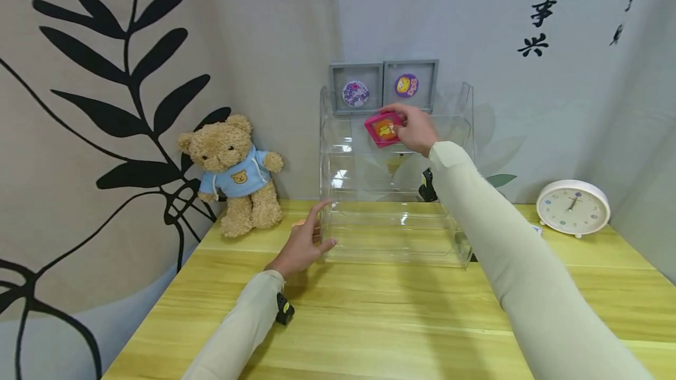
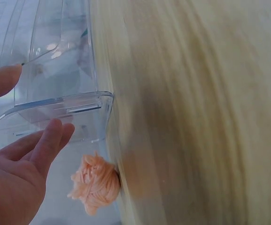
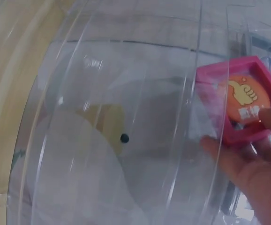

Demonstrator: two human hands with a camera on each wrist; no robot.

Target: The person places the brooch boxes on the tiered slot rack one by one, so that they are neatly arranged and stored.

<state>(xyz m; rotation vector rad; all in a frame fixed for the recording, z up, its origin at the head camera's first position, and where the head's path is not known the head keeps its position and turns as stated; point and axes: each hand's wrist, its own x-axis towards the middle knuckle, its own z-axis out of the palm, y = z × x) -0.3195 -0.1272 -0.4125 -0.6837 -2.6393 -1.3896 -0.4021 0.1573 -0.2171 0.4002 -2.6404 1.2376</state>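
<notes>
A clear acrylic tiered rack (image 1: pixel 391 239) stands on the table. Two grey square frames, one holding a purple-white badge (image 1: pixel 355 93) and one a purple badge with a yellow figure (image 1: pixel 406 85), stand side by side at its top. My right hand (image 1: pixel 416 128) pinches a small pink square frame (image 1: pixel 376 135), tilted, in front of an upper tier. The right wrist view shows an orange badge with a thumbs-up (image 3: pixel 244 93) inside it. My left hand (image 1: pixel 300 249) is at the rack's lower left side, fingers extended along the side panel; whether they touch it is unclear.
A teddy bear (image 1: pixel 232 172) in a blue hoodie stands left of the rack. A white round clock (image 1: pixel 573 207) is at the right. A peach-coloured, yarn-like bundle (image 2: pixel 95 184) lies beside the rack's left side. A curtain (image 1: pixel 422 10) hangs behind the table.
</notes>
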